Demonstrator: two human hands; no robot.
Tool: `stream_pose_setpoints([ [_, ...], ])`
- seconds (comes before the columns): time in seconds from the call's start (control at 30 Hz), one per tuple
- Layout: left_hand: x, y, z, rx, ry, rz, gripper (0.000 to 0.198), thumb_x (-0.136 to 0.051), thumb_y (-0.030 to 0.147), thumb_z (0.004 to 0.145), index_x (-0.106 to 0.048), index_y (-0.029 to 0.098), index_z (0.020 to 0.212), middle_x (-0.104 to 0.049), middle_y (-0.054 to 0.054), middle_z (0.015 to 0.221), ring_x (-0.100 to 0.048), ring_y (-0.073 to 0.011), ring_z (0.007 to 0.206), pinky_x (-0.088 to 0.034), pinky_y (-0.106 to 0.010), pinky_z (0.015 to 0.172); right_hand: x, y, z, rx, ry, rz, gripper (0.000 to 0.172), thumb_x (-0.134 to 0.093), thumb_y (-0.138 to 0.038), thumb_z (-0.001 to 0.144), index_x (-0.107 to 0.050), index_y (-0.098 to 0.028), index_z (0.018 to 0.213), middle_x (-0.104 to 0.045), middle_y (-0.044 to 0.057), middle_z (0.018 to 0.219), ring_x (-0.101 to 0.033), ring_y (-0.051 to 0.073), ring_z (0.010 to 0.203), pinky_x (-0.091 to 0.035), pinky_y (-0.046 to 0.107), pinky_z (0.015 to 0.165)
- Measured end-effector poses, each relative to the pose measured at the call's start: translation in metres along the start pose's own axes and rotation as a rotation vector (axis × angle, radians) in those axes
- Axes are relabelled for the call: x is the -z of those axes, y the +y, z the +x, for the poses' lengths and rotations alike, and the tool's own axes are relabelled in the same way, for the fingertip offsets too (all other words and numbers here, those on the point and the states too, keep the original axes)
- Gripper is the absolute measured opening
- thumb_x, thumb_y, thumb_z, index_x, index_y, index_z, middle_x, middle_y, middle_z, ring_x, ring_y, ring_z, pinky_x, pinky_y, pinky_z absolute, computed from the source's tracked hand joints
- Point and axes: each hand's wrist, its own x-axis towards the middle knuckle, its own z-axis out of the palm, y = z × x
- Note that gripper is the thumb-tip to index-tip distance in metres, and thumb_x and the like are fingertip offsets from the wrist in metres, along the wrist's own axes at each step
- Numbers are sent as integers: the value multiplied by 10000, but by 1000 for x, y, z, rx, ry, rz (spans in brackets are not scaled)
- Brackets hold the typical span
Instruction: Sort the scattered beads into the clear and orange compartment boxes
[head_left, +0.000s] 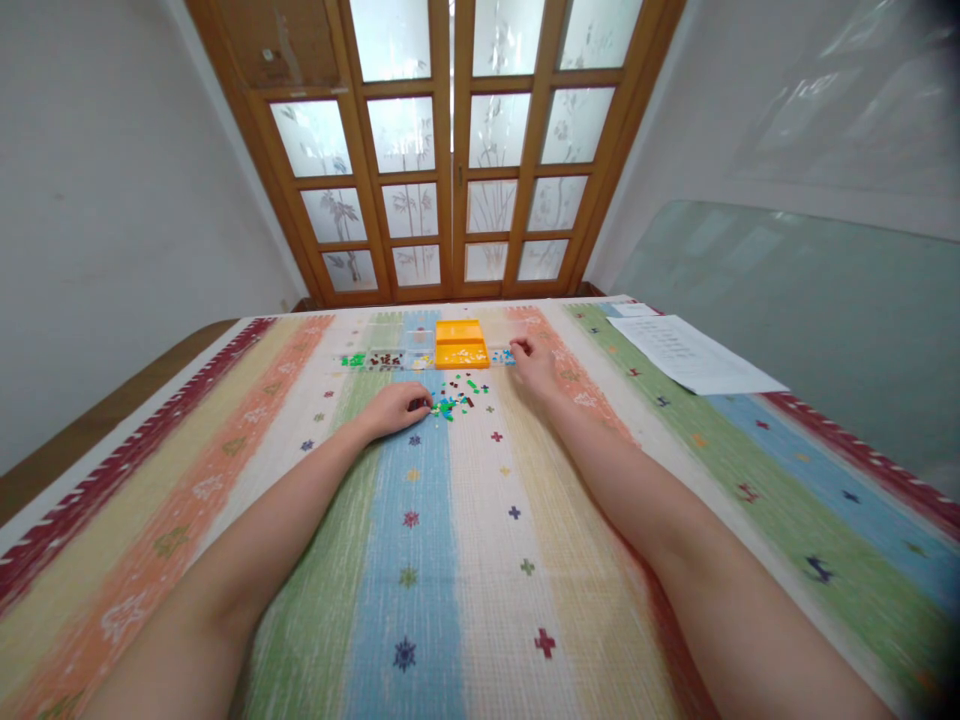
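Observation:
On the table lies a loose pile of small coloured pieces, mostly green and blue with some dark brown ones. My left hand rests at the left edge of this pile, its fingers curled together; whatever they hold is too small to name. Above the clear box of blue pieces is my right hand, thumb and fingertips pinched; I cannot see what is between them. An open orange box with whitish pieces in it stands between the clear boxes. Left of it, clear boxes hold yellowish pieces, brown pieces and green pieces.
A striped patterned tablecloth covers the table. White paper sheets with print lie at the far right. Behind the table stand wooden doors with glass panes. A large glass panel leans at the right wall.

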Motion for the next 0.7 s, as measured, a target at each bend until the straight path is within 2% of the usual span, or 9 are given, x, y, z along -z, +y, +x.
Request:
stream_pose_setpoints([
  [0.17, -4, -1, 1, 11, 10, 5, 163, -621, 277, 929, -757, 224, 1001, -706, -51, 928, -621, -207, 821, -472, -325, 782, -26, -44, -38, 142, -237, 34, 180, -576, -325, 921, -711, -206, 911, -739, 54, 906, -637, 212, 828, -477, 332, 788],
  [0.2, -4, -2, 1, 12, 14, 2, 161, -627, 281, 929, -757, 224, 1006, -703, -49, 924, -619, -206, 816, -469, -323, 780, -31, -53, -48, 189, -329, 32, 169, -574, -302, 926, -713, -206, 914, -734, 43, 883, -634, 201, 800, -470, 324, 772],
  [0.3, -7, -6, 1, 11, 32, 2, 160, -636, 282, 929, -754, 221, 1017, -699, -43, 912, -615, -202, 804, -460, -319, 771, -42, -74, -75, 406, -573, -25, 158, -572, -215, 934, -729, -203, 947, -731, 37, 896, -628, 188, 822, -455, 314, 786],
  [0.43, -10, -8, 3, 22, 35, 46, 151, -617, 271, 926, -749, 213, 972, -700, -49, 903, -622, -211, 823, -462, -322, 762, -42, -82, -91, 718, -802, -171, 103, -638, -175, 907, -735, -206, 912, -713, 52, 910, -605, 223, 912, -442, 353, 875],
  [0.53, -11, -9, 4, 26, 42, 61, 152, -603, 256, 920, -745, 212, 948, -706, -56, 905, -624, -217, 828, -467, -331, 765, -38, -80, -90, 826, -892, -239, 84, -678, -189, 902, -742, -210, 951, -702, 64, 952, -593, 241, 954, -437, 376, 908],
  [0.7, -12, -17, 2, 80, 91, 74, 165, -596, 261, 924, -753, 218, 953, -712, -56, 884, -617, -221, 811, -475, -343, 777, -38, -78, -87, 864, -921, -287, 68, -698, -236, 935, -751, -221, 976, -687, 67, 988, -577, 242, 968, -426, 381, 906],
])
